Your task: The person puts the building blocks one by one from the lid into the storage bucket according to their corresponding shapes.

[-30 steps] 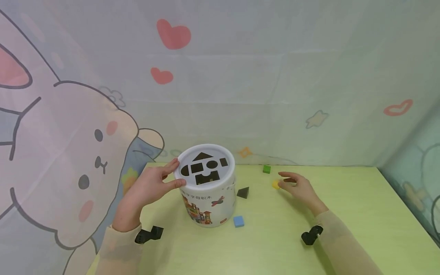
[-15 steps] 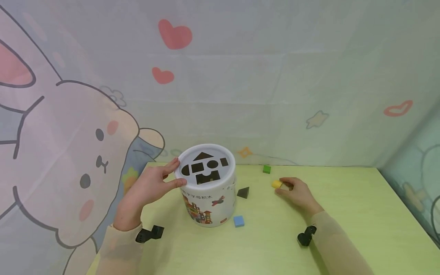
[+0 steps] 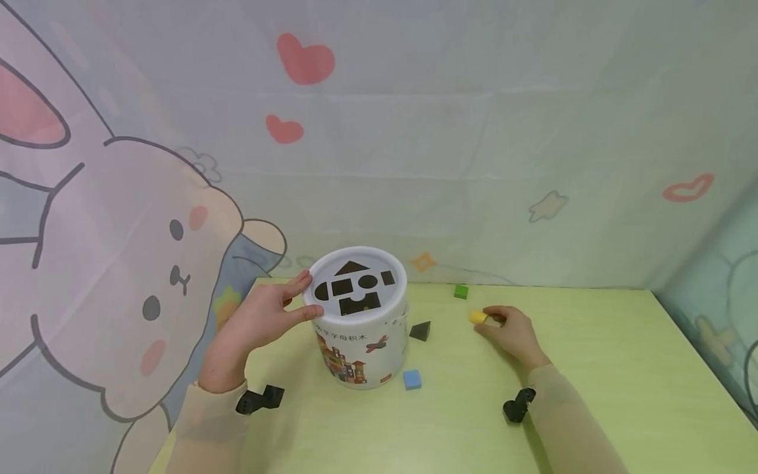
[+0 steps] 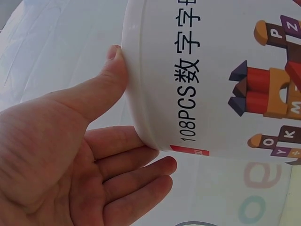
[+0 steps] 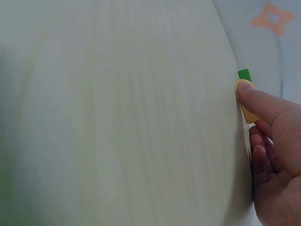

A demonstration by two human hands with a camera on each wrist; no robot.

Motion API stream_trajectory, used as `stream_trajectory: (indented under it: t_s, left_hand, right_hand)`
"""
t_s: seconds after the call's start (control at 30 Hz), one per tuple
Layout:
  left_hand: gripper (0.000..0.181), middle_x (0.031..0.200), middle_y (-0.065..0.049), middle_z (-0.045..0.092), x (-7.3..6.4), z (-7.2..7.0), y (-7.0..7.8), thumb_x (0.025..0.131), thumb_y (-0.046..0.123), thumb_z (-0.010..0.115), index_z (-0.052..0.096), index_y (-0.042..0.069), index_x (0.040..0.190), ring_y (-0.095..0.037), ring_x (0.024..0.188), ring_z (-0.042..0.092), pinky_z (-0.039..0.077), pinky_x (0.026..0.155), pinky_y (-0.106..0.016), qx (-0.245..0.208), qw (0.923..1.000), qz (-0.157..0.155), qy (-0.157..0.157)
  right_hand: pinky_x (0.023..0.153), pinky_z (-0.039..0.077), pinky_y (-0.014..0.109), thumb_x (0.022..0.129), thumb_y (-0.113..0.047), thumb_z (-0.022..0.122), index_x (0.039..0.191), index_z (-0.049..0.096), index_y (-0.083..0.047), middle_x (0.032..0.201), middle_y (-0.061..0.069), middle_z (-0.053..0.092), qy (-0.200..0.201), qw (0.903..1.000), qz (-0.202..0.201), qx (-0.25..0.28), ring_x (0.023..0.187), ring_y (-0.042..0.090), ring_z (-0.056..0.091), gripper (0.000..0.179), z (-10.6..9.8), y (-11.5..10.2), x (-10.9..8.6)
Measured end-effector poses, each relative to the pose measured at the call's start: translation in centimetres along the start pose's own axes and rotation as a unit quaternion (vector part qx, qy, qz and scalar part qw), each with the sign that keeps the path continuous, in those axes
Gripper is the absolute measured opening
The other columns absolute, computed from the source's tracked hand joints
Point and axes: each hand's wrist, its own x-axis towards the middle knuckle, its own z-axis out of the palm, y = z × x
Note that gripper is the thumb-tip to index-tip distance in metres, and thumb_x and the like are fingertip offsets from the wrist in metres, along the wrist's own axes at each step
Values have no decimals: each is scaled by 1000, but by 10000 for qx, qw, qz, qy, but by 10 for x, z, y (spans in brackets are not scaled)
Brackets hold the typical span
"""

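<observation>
A white bucket point(image 3: 366, 355) with printed toy blocks on its side stands on the table, capped by a lid point(image 3: 383, 299) with shaped cut-outs. My left hand point(image 3: 257, 327) holds it by the lid's rim, thumb and fingertips set apart along the edge. In the left wrist view, the lower fingers of the left hand point(image 4: 94, 155) extend past the rim. To the right, my right hand point(image 3: 514, 334) pinches a small yellow block point(image 3: 477, 317) between thumb and fingers, close over the table. The right wrist view shows the thumb laid over the yellow block point(image 5: 249, 110).
A green block point(image 3: 460, 291) lies near the table's back edge, beyond the yellow one. Beside the bucket are a dark triangular block point(image 3: 420, 331) and a blue square block point(image 3: 412, 379). A printed cloth point(image 3: 414, 197) hangs behind the table point(image 3: 622, 368).
The right hand, earlier loosely spread beside the yellow block, has closed its thumb and fingers on it. The left hand stays at the lid's rim.
</observation>
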Motion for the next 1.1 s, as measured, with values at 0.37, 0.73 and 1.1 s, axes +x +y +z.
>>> stream_trajectory:
  t_s: [0.37, 0.73, 1.1]
  left_hand:
    - [82, 164, -16, 42, 0, 3, -5, 98, 43, 79, 44, 2, 160, -43, 137, 57, 53, 105, -58, -37, 10000, -32, -4]
    - [81, 163, -16, 43, 0, 2, -1, 98, 42, 79, 44, 0, 159, -43, 138, 56, 52, 106, -59, -86, 10000, -1, -2]
    - [82, 162, -16, 44, 2, 2, -1, 98, 44, 79, 45, 1, 159, -42, 139, 55, 52, 106, -59, -94, 9999, 42, 9]
  right_hand:
    - [103, 50, 59, 97, -24, 82, 133, 72, 3, 128, 26, 67, -17, 9999, 20, -117, 120, 45, 63, 46, 3, 2, 2]
    - [97, 54, 47, 103, -31, 75, 139, 67, 1, 126, 19, 72, -129, 9998, 96, 125, 115, 34, 67, 49, -7, 5, 0]
    - [91, 58, 36, 106, -40, 71, 140, 66, 2, 130, 20, 71, -110, 9990, 64, 430, 119, 36, 68, 55, -19, -2, -4]
